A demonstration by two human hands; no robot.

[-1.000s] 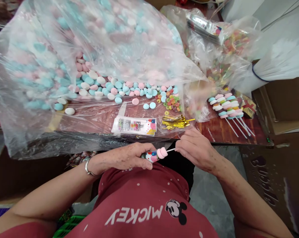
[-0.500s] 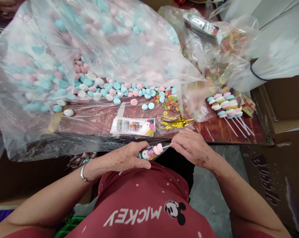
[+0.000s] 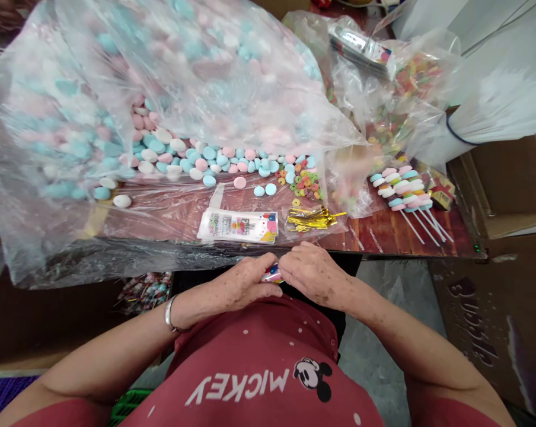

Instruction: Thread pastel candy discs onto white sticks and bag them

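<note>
Just in front of my body, my left hand (image 3: 245, 281) is closed around a printed clear bag (image 3: 272, 273) with a marshmallow skewer inside; only a small colourful part shows between the hands. My right hand (image 3: 315, 276) is closed at the bag's right end, where the skewer's stick is, and its fingers hide that end. Both hands nearly touch each other. On the table edge ahead lie a stack of printed bags (image 3: 239, 226) and a bunch of gold twist ties (image 3: 315, 219).
Pink, blue and white marshmallows (image 3: 210, 154) spill from a big plastic sheet. Ring-shaped candies (image 3: 306, 182) lie beside them. Several finished marshmallow skewers (image 3: 404, 188) rest at the right, near a bundle of white sticks (image 3: 494, 115). A cardboard box (image 3: 477, 314) stands on the right.
My right hand has moved left along the stick up to my left hand. The pink marshmallows seen before at the bag's mouth are now covered.
</note>
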